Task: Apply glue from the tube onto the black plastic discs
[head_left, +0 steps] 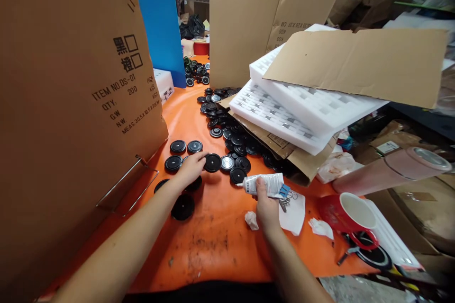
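Note:
Between its fingertips my left hand (192, 169) pinches the edge of a black disc (212, 163), beside the large pile of discs. Around and partly under that hand, more black discs (177, 147) lie in loose rows on the orange surface (213, 251); some are hidden by the hand. My right hand (266, 206) is wrapped round a white tube (263, 185), whose nozzle points left toward a disc (238, 175) at the pile's near edge. A blue tag (284, 191) and small keys (283, 204) show by the tube's far end.
A tall carton (71, 104) walls the left, with a wire stand (128, 184) at its foot. White foam trays (280, 113) and cardboard lean at the right over the pile. A red mug (337, 213), a pink cylinder (387, 170) and crumpled tissue (251, 220) lie nearer.

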Available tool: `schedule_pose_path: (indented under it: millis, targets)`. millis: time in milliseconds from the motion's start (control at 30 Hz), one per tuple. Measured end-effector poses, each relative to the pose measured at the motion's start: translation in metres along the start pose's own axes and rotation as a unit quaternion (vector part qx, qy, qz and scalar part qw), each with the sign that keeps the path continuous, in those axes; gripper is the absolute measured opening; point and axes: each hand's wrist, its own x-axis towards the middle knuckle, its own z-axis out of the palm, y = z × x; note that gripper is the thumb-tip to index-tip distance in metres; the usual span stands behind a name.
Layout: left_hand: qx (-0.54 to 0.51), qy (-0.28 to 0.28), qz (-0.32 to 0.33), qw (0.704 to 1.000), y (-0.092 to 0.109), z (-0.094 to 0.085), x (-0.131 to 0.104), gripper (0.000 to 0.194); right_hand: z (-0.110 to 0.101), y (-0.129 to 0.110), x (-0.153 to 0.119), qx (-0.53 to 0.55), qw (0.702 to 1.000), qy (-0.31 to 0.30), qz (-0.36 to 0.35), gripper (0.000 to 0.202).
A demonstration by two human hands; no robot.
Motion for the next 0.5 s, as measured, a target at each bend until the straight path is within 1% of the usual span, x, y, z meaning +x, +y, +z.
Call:
schedule_pose_path:
  millis: [67,133,200,300,400,500]
  targets:
    - [0.057,0.022,0.03,0.998,-0.001,-0.005,0.022,0.028,-0.005,0.001,0.002,0.011,0.999,-0.004,0.034,0.056]
    - [0.105,0.027,0.064,0.992,0.0,-0.002,0.035,0.026,-0.009,0.001,0.003,0.016,0.998,0.003,0.058,0.056]
    - [0.143,0.011,0.101,0.984,0.0,0.01,0.038,0.028,-0.012,0.001,0.003,0.013,0.997,0.011,0.073,0.054]
    - [0.182,-0.031,0.145,0.972,0.0,0.035,0.035,0.036,-0.015,0.002,0.005,0.022,0.995,0.022,0.09,0.05]
    - [0.202,-0.059,0.144,0.967,-0.001,0.054,0.031,0.04,-0.015,0.007,0.009,0.043,0.993,0.032,0.104,0.047]
    - [0.196,-0.073,0.098,0.973,-0.004,0.06,0.024,0.035,-0.014,0.012,0.013,0.064,0.992,0.032,0.103,0.045]
